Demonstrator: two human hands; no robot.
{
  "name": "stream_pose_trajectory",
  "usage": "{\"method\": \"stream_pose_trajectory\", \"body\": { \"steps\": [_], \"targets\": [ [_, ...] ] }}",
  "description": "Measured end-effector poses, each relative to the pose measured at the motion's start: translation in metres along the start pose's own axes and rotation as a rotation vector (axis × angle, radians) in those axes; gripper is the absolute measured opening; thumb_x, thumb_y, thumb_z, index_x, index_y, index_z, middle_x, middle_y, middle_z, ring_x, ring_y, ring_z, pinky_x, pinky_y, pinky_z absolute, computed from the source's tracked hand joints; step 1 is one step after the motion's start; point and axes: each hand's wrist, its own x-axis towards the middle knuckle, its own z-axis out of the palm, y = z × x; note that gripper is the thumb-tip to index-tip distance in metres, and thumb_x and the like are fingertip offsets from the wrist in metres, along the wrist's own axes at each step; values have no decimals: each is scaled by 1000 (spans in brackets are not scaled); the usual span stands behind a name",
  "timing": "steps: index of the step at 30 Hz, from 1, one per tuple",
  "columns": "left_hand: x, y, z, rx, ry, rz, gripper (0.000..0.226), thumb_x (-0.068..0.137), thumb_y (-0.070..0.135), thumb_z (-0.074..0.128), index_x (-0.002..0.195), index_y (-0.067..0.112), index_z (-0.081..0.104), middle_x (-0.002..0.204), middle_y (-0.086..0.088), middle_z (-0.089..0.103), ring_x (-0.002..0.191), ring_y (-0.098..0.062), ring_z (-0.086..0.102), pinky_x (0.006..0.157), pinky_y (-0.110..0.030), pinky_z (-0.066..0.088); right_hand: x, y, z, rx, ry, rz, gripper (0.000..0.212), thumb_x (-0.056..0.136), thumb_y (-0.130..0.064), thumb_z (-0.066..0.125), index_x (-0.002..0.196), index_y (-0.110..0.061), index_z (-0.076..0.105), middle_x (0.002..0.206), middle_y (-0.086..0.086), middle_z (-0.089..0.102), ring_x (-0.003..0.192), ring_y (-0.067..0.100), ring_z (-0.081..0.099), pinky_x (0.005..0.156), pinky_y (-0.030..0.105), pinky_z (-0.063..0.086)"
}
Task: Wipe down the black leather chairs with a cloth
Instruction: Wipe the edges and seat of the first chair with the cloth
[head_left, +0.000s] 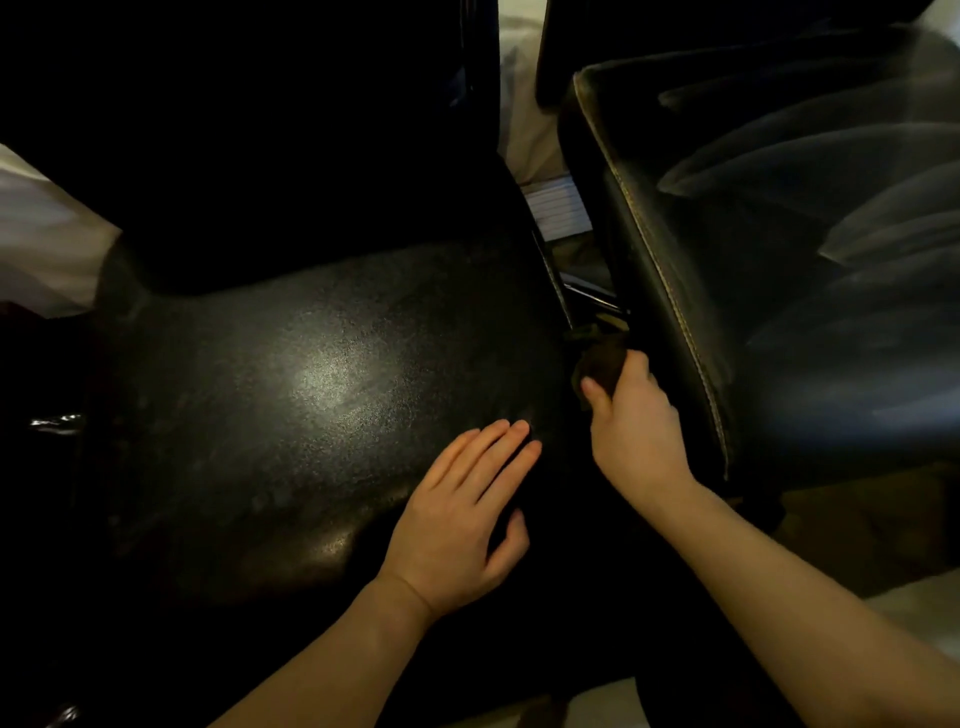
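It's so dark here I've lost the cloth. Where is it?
The dark cloth is bunched in the right hand, right of centre, in the gap between the two chair seats.

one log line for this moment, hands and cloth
left hand flat on left chair seat | right hand grips dark cloth in gap beside right chair | wiping underway

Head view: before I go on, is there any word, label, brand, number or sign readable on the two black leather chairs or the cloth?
None: no readable text shows anywhere.
Left black leather chair seat: only grain and glare.
Right black leather chair seat: only pale stitching and streaks.
Dark cloth held by the right hand: no tag visible.
White ribbed object between the chairs: plain lines, no lettering.
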Motion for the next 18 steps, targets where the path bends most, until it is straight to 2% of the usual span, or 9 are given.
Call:
{"method": "stream_pose_trajectory", "body": {
  "steps": [5,8,11,14,18],
  "targets": [
    [-5,-2,0,-22,27,4,55,92,24,53,146,13,51,156,-5,42,148,-18,33,123,-39,24,-48,25,0,50,13,102,28,98,-30,50,123,-23,41,99,-7,56,82,9,61,61,20,47],
    [-5,-3,2,-18,51,8,55,92,23,53,145,12,51,156,-5,43,148,-18,34,123,-39,25,-58,34,2,54,34,121,25,97,-29,51,120,-22,43,97,-6,57,78,5,57,58,17,43],
    [-6,-2,4,-12,61,15,57,90,23,55,146,11,51,156,-5,42,148,-19,34,123,-40,25,-45,28,5,12,61,51,33,98,-26,51,129,-22,41,109,-6,56,89,5,55,71,19,45],
    [-6,-2,4,-2,62,21,58,90,24,55,146,10,51,156,-6,42,148,-20,34,123,-40,25,-19,15,9,-33,104,-22,37,98,-26,50,133,-21,39,116,0,56,100,15,60,75,23,43],
    [-7,-4,4,-7,57,19,57,90,23,54,145,10,51,156,-7,43,148,-20,34,123,-40,25,3,3,12,-27,93,26,35,99,-28,49,132,-20,40,113,3,59,100,20,63,71,26,43]
  ]
}}
